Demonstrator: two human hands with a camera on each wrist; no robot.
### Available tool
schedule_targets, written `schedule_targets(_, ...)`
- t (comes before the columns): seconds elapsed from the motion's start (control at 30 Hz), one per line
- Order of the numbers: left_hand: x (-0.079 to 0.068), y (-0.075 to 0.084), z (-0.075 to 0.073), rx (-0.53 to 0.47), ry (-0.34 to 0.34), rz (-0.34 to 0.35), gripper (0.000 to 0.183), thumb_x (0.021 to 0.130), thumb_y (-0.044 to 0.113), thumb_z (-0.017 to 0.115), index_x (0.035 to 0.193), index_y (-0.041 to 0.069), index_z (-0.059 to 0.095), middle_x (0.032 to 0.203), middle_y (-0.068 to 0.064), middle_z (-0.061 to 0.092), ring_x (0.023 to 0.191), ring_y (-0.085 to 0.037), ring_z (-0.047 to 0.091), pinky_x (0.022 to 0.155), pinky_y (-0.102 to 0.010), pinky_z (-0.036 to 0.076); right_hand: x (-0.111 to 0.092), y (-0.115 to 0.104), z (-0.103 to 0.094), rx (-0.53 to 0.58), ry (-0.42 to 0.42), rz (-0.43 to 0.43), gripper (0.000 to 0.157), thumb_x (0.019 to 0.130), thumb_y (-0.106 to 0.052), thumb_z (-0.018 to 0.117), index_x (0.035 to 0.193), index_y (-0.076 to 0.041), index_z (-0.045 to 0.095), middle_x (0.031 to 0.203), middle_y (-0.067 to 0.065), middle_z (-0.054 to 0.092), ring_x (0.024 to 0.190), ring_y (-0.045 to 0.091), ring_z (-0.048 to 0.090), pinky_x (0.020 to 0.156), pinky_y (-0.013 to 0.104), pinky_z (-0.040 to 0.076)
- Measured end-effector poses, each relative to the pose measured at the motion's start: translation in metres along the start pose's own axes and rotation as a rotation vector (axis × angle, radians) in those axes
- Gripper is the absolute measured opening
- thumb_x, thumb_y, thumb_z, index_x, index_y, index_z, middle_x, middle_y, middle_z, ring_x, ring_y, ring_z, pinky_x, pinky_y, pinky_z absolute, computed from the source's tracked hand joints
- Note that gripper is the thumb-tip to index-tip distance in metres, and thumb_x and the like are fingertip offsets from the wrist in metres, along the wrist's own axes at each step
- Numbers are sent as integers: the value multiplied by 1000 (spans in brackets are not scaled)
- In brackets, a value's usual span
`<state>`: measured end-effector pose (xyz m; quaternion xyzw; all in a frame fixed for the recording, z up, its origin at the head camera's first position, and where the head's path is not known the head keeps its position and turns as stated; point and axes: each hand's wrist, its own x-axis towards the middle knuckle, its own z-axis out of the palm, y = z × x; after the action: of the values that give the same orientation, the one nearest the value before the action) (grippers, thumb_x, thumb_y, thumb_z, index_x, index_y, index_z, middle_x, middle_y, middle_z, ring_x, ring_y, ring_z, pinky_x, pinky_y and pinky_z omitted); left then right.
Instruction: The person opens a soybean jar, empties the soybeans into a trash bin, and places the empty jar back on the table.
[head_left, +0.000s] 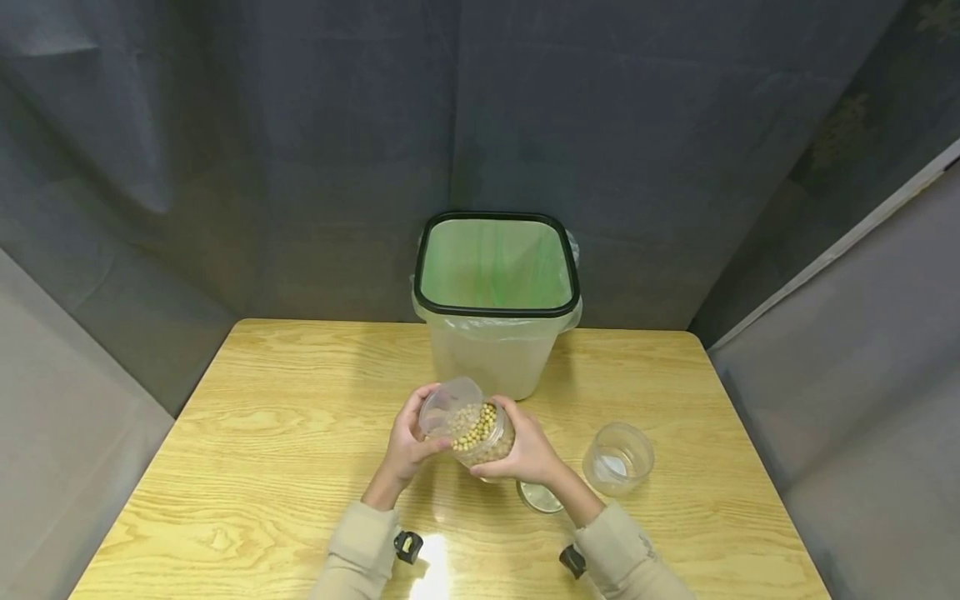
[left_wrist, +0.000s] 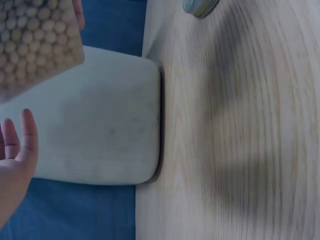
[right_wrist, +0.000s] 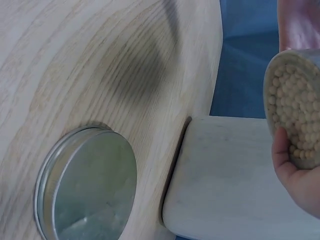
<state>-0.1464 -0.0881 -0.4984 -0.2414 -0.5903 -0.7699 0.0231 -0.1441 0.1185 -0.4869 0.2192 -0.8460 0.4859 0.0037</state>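
My right hand [head_left: 528, 450] grips a clear jar [head_left: 497, 446] of round yellow beans [head_left: 477, 427], tilted with its mouth toward the left. In front of that mouth, my left hand [head_left: 407, 437] pinches a round translucent plastic lid [head_left: 450, 402] between thumb and fingers. Some beans show through the lid. The jar [left_wrist: 37, 45] fills the upper left of the left wrist view, with the left hand [left_wrist: 17, 160] below it. Beans show through the jar's bottom [right_wrist: 295, 107] in the right wrist view, where the right hand [right_wrist: 300, 187] supports it.
Just behind the hands stands a pale bin [head_left: 487, 354] with a black rim and a plastic liner. A metal screw lid [head_left: 542, 498] lies by the right forearm. A second clear container [head_left: 618, 458] stands farther right. Dark curtains [head_left: 337, 167] hang behind the wooden table [head_left: 285, 433].
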Motion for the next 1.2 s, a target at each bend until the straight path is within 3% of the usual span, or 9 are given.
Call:
schedule_targets(0.17, -3, 4, -9, 11, -11, 21, 82, 73, 30, 76, 129, -12, 32, 118, -13, 49, 105, -19, 48, 89, -37, 42, -4, 2, -2, 56, 19, 8, 94, 49, -24, 89, 128, -6, 41, 116, 13, 54, 101, 27, 54, 87, 42, 43)
schedule_targets(0.33, -10, 7, -20, 12, -16, -8, 82, 74, 28, 75, 130, -12, 30, 118, -5, 52, 103, -16, 51, 88, -29, 43, -7, -2, -8, 65, 33, 19, 93, 48, -16, 89, 128, -5, 42, 117, 16, 54, 103, 30, 54, 88, 44, 42)
schedule_targets(0.43, -13, 10, -27, 27, -17, -19, 80, 74, 23, 75, 130, -11, 31, 119, -9, 52, 102, -16, 52, 88, -28, 42, -10, -16, -15, 57, 40, 3, 91, 48, -10, 88, 126, 1, 42, 115, 20, 54, 102, 34, 54, 88, 47, 43)
schedule_targets(0.63, -18, 13, -43, 180, -49, -37, 78, 72, 8, 74, 133, -10, 29, 115, -19, 52, 100, -22, 54, 87, -31, 44, -15, -36, -26, 76, 43, 3, 89, 50, -4, 86, 125, 8, 40, 115, 25, 53, 102, 38, 53, 88, 49, 42)
schedule_targets(0.77, -23, 18, -50, 349, -60, -93, 80, 67, -3, 74, 134, -9, 30, 111, -21, 53, 98, -33, 54, 86, -40, 44, -18, -37, -29, 91, 40, 32, 90, 51, -3, 85, 126, 10, 39, 116, 26, 52, 104, 39, 52, 89, 50, 41)
schedule_targets(0.93, -28, 30, -49, 451, -56, -199, 80, 67, -2, 76, 134, -8, 32, 103, -23, 55, 94, -42, 52, 83, -49, 43, -19, -22, -28, 94, 40, 66, 94, 51, -9, 87, 129, 6, 38, 119, 24, 50, 107, 37, 51, 91, 49, 39)
schedule_targets(1.2, -38, 29, -56, 520, -64, -337, 83, 67, 4, 78, 136, -4, 33, 104, -24, 53, 91, -35, 53, 76, -38, 48, -21, -33, -32, 97, 45, 47, 90, 52, -5, 86, 127, 9, 39, 118, 25, 51, 105, 39, 51, 90, 50, 40)
